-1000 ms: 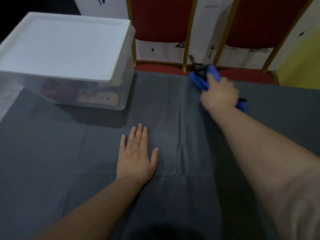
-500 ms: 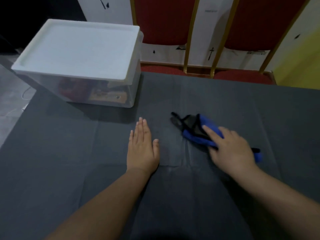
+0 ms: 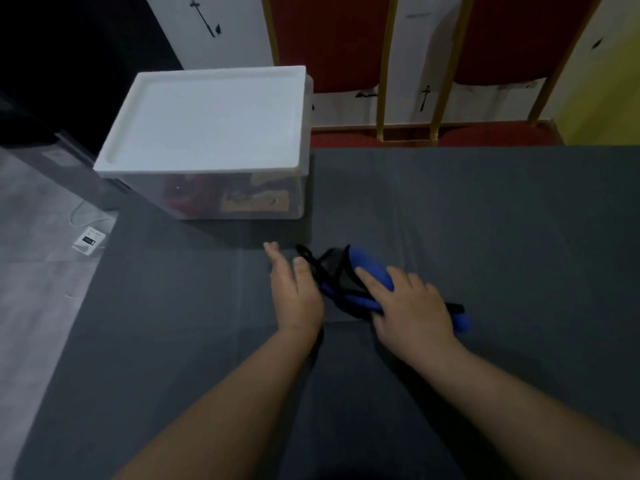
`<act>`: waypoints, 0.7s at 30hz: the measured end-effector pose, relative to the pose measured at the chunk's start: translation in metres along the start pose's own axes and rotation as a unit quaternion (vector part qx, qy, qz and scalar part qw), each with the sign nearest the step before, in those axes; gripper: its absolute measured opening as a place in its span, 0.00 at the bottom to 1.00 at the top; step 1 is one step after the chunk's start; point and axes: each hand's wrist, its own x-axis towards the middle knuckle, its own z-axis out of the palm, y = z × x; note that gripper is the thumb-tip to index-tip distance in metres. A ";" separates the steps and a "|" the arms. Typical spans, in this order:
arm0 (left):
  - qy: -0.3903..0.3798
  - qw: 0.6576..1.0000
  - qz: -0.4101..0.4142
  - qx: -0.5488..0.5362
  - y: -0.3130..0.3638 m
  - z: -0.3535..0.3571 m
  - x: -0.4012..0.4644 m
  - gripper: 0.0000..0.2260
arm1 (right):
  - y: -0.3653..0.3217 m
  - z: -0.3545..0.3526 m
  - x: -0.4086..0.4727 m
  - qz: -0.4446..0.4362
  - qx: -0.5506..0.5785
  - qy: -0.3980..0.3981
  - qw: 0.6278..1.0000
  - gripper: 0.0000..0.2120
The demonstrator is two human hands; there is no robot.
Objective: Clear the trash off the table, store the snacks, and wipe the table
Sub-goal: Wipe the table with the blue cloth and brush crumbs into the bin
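Two hands lie mid-table: the left hand (image 3: pixel 297 295) flat, fingers together, holding nothing; the right hand (image 3: pixel 412 311) pressing a blue cloth (image 3: pixel 367 271) onto the grey table (image 3: pixel 485 220). Bare surface stretches right. Farther left, a lidded box (image 3: pixel 207 140) of snacks sits at the edge.

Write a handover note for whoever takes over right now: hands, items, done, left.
Right hand: pressed flat on the blue cloth, mid-wipe at table centre.
Left hand: open, resting on the table just left of the cloth, holding nothing.
Storage box: far-left of the table, white lid on, snack packets visible through its clear wall.
Done: no trash or loose snacks visible on the tabletop.
Left: finish wiping; how much has been covered cannot be judged from this view.
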 end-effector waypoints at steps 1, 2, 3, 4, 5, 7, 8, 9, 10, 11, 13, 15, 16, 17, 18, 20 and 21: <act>0.038 0.999 -0.012 -0.011 0.002 -0.018 0.009 0.26 | 0.001 0.003 -0.012 -0.002 -0.004 0.010 1.000 0.36; 0.075 0.997 -0.020 -0.015 0.004 -0.035 0.020 0.24 | 0.010 0.006 -0.023 0.004 -0.013 0.012 1.000 0.37; 0.109 0.994 -0.021 -0.021 0.006 -0.055 0.033 0.23 | 0.020 0.008 -0.034 0.020 -0.022 0.011 1.000 0.37; 0.139 0.989 -0.021 -0.035 0.009 -0.076 0.047 0.23 | 0.031 0.008 -0.043 0.051 -0.029 0.005 0.998 0.36; 0.173 0.983 -0.021 -0.061 0.013 -0.096 0.062 0.22 | 0.043 0.006 -0.048 0.093 -0.033 0.002 0.995 0.36; 0.231 0.967 -0.019 -0.109 0.020 -0.136 0.095 0.22 | 0.058 -0.004 -0.049 0.183 -0.046 0.001 0.982 0.33; 0.255 0.959 -0.026 -0.119 0.023 -0.153 0.109 0.22 | 0.065 -0.007 -0.047 0.225 -0.060 -0.009 0.972 0.32; 0.266 0.956 -0.032 -0.117 0.028 -0.167 0.122 0.23 | 0.068 -0.008 -0.042 0.257 -0.063 -0.017 0.964 0.31; 0.263 0.958 -0.042 -0.106 0.030 -0.178 0.133 0.25 | 0.068 -0.009 -0.036 0.274 -0.056 -0.017 0.960 0.30; 0.249 0.963 -0.050 -0.096 0.033 -0.188 0.143 0.27 | 0.063 -0.008 -0.028 0.286 -0.047 -0.010 0.957 0.30; 0.210 0.970 -0.078 -0.098 0.037 -0.199 0.158 0.32 | 0.041 -0.007 -0.011 0.286 -0.037 0.017 0.957 0.29; 0.163 0.973 -0.113 -0.114 0.044 -0.199 0.166 0.39 | 0.009 -0.004 0.005 0.264 -0.031 0.026 0.964 0.29; 0.134 0.974 -0.126 -0.129 0.046 -0.198 0.168 0.41 | -0.008 -0.002 0.010 0.248 -0.025 0.031 0.968 0.29; 0.107 0.974 -0.127 -0.152 0.047 -0.197 0.170 0.40 | -0.026 0.000 0.015 0.227 -0.013 0.033 0.973 0.30; 0.079 0.972 -0.124 -0.181 0.047 -0.196 0.171 0.35 | -0.044 0.002 0.017 0.204 0.001 0.038 0.978 0.30; 0.050 0.960 -0.128 -0.244 0.047 -0.191 0.176 0.24 | -0.077 0.008 0.017 0.156 0.012 0.043 0.987 0.31; 0.046 0.957 -0.134 -0.254 0.048 -0.189 0.177 0.22 | -0.091 0.012 0.014 0.132 0.009 0.047 0.990 0.33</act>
